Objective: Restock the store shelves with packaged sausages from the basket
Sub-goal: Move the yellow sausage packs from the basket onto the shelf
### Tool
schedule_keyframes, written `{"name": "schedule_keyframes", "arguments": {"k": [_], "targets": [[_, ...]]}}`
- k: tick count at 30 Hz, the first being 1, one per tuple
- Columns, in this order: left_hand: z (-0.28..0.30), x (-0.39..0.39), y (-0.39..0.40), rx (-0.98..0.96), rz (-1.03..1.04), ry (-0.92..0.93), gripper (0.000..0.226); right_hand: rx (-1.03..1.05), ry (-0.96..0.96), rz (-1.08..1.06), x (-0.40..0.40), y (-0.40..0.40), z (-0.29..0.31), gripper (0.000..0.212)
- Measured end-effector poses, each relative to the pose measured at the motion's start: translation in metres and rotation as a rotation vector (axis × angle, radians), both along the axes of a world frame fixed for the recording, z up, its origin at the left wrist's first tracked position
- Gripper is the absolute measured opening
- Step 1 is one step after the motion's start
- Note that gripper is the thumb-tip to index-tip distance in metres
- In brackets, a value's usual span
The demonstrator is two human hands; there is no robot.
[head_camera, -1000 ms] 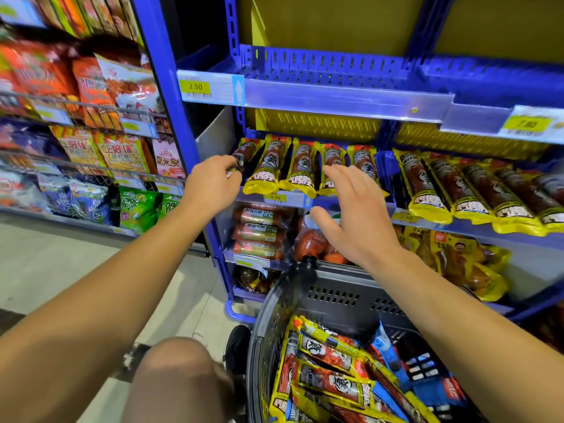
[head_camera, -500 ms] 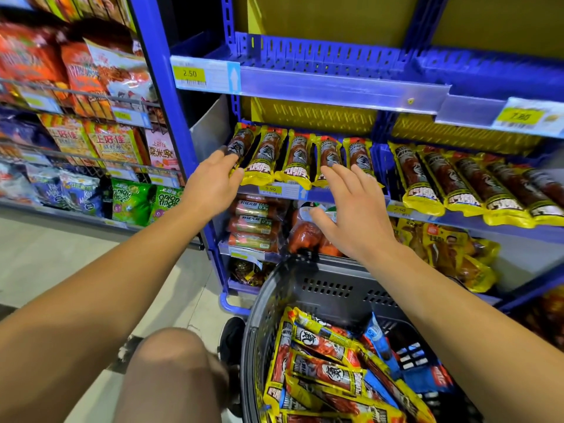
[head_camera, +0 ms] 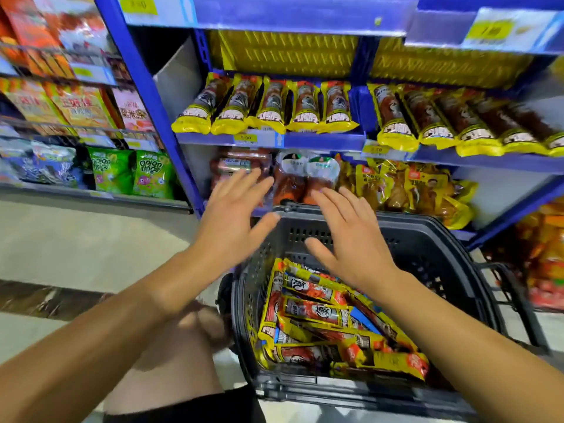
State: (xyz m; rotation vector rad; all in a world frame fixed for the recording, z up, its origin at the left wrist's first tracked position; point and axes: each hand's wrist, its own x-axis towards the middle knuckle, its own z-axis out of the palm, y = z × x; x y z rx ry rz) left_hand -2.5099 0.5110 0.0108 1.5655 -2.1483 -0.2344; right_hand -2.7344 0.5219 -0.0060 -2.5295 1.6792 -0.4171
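Far left, a side rack carried snack bags, two green onion-ring bags on its lower tier; much of it was blurred. Next right stood the blue shelf unit.

The left hand hovered in the air over the near-left corner of the basket, grip wide, fingers straight and spread, holding nothing. Its fingertips lay in front of the reddish packs on the lower tier; contact with them could not be told.

On the middle tier, a row of five packaged sausages in yellow-ended wrappers lay side by side, ends hanging over the shelf lip, a price tag just under them.

Below, the dark plastic basket sat in front of the shelf unit, with more sausage packs piled loosely inside, crossing each other, some blue-wrapped items among them.

The right hand hovered above the basket's far wall, grip wide as well, fingers splayed, empty, well apart from the packs beneath it. Behind its fingertips sat two white-topped packs.

Further right, a second sausage row filled the next section of the middle tier, and yellow pouches sat on the tier below. Far right, orange packets were blurred.
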Motion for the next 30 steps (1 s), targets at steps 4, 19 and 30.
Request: {"name": "schedule_keyframes", "arguments": {"k": [4,19,30], "targets": [[-0.055,-0.029,0.03,0.216,-0.119,-0.07,0.064,0.164,0.062,-0.011,-0.034,0.032,-0.048,0.075],[-0.164,-0.076,0.06,0.575,-0.322,-0.221,0.067,1.02,0.086,-0.07,-0.094,0.055,-0.183,0.066],[-0.172,-0.088,0.047,0.703,-0.203,0.068,0.061,0.963,-0.522,-0.296,-0.106,0.048,-0.171,0.025]]}}
